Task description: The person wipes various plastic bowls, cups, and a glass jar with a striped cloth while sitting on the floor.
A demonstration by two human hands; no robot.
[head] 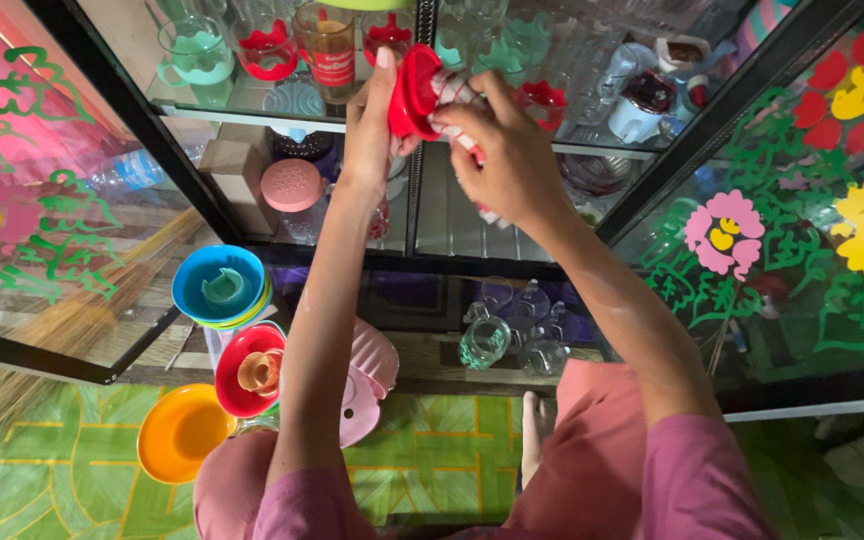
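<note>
Head view, left hand (372,135), right hand (507,150), one red lid (412,92)

hands (372,140): 2 | red lid (414,92): 1 | blue bowl (218,283): 1 | red bowl (249,370): 1 | orange bowl (180,432): 1 | pink lid (291,185): 1
</note>
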